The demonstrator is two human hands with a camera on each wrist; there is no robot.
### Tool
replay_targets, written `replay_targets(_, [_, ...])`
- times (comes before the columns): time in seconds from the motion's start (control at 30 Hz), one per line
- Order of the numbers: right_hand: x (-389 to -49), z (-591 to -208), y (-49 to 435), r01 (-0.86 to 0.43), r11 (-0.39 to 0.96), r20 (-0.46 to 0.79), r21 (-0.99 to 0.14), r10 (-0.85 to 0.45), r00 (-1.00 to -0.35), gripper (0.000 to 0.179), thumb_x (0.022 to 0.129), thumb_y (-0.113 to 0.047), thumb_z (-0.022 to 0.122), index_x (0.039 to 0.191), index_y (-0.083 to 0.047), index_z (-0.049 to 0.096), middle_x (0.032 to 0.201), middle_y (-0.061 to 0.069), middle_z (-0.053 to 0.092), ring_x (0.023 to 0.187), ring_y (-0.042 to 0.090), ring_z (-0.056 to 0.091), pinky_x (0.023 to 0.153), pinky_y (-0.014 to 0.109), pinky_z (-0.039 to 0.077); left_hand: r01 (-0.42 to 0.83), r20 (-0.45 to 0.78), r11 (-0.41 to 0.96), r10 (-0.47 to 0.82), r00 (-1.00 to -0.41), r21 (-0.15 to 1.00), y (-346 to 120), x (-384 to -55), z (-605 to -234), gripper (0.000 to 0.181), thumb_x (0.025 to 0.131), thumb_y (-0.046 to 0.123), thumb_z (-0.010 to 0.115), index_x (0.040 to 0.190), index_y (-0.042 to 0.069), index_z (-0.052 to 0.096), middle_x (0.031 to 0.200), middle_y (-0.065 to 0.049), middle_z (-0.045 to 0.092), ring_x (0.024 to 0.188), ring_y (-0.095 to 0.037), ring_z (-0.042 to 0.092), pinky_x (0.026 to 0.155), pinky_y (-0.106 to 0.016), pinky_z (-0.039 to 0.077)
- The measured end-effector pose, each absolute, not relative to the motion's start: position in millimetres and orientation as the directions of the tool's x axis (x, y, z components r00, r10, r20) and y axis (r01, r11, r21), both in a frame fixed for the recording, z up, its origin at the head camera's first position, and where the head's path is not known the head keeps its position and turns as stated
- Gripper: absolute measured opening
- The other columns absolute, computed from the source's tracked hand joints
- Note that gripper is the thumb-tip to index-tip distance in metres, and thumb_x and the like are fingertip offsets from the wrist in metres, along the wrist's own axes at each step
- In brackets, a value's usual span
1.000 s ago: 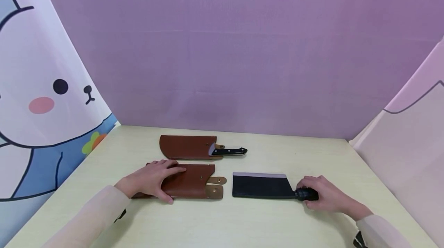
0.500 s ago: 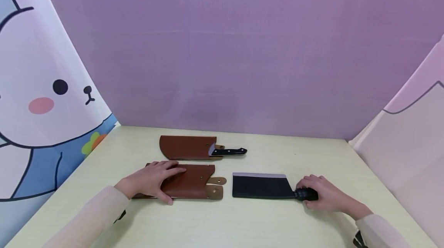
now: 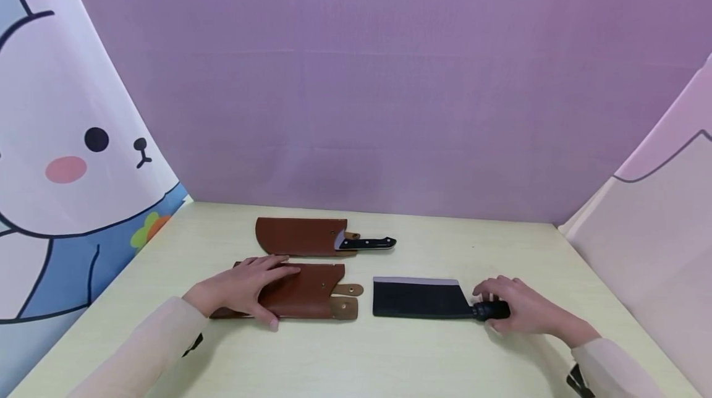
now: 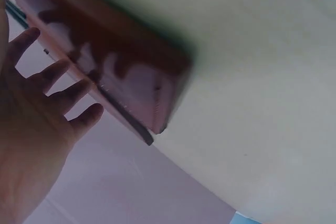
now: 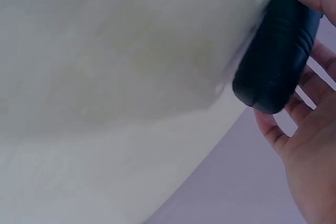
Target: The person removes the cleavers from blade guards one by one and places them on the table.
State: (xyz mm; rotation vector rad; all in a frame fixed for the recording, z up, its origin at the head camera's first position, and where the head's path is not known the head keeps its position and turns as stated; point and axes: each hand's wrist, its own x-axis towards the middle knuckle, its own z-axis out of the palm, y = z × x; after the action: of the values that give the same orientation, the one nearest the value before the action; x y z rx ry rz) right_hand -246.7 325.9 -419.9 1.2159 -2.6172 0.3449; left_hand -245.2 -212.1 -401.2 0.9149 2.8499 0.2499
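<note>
In the head view, my left hand [image 3: 245, 288] lies over a brown leather knife sheath [image 3: 306, 290], its fingers spread. The sheath's two tan snap straps point right, unfastened. In the left wrist view, the relaxed fingers [image 4: 79, 94] show beside the glossy sheath [image 4: 139, 85]. A cleaver [image 3: 419, 299] with a black blade and pale edge lies flat just right of the straps. My right hand [image 3: 523, 308] is at its black handle, thumb on the near side, fingers loosely raised on the far side. In the right wrist view, gaps show between the fingers and the handle [image 5: 273, 51].
Farther back on the pale table [image 3: 361, 361] lies a second brown sheath [image 3: 300, 236] with a black-handled knife [image 3: 369, 243] in it. A purple backdrop [image 3: 361, 89] rises behind, and a printed cartoon sheet [image 3: 111, 95] stands at the left.
My right hand has lifted slightly, and its fingers have loosened and spread from the cleaver handle. The left hand has shifted barely. Cleaver and sheaths stay in place.
</note>
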Motion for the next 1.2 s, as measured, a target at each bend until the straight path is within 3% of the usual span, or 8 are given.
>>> replay_targets(0.33, [-252.5, -407.6, 319.1, -0.768, 0.628, 0.303, -0.127, -0.712, -0.633, 0.044, 0.070, -0.026, 0.077, 0.108, -0.014, 0.059, 0.095, -0.011, 0.058, 0.084, 0.009, 0.052, 0.069, 0.028, 0.035, 0.593, -0.023, 0.777, 0.610, -0.792, 0.212, -209.4, -252.3, -389.8, 0.092, 0.066, 0.066, 0.066, 0.141, 0.023, 0.034, 0.145, -0.013, 0.031, 0.131, -0.033, 0.032, 0.100, -0.060, 0.026])
replay_targets(0.57, [-259.4, -401.7, 306.9, -0.769, 0.628, 0.337, -0.117, -0.703, -0.626, 0.041, 0.069, -0.019, 0.077, 0.106, -0.010, 0.060, 0.096, -0.005, 0.060, 0.086, 0.013, 0.052, 0.071, 0.028, 0.036, 0.597, 0.013, 0.774, 0.609, -0.793, 0.212, -209.7, -259.0, -386.6, 0.083, 0.072, 0.055, 0.068, 0.140, 0.020, 0.037, 0.142, -0.014, 0.035, 0.129, -0.033, 0.035, 0.098, -0.060, 0.028])
replay_targets(0.87, [-270.4, -398.8, 279.6, -0.714, 0.675, 0.252, -0.187, -0.669, -0.699, 0.039, 0.077, -0.022, 0.071, 0.112, -0.010, 0.059, 0.105, -0.001, 0.060, 0.097, 0.018, 0.052, 0.081, 0.039, 0.037, 0.580, 0.012, 0.792, 0.589, -0.808, 0.188, -204.9, -271.2, -390.6, 0.075, 0.078, 0.050, 0.066, 0.140, 0.019, 0.037, 0.140, -0.014, 0.038, 0.125, -0.036, 0.038, 0.097, -0.060, 0.030])
replay_targets(1.2, [-286.9, -403.0, 250.5, -0.702, 0.690, 0.222, -0.174, -0.667, -0.711, 0.036, 0.080, -0.021, 0.067, 0.113, -0.011, 0.058, 0.109, 0.001, 0.060, 0.101, 0.017, 0.050, 0.083, 0.041, 0.037, 0.571, 0.029, 0.811, 0.573, -0.819, 0.128, -199.6, -284.3, -394.3, 0.070, 0.079, 0.046, 0.066, 0.138, 0.018, 0.041, 0.135, -0.011, 0.043, 0.120, -0.033, 0.044, 0.096, -0.056, 0.034])
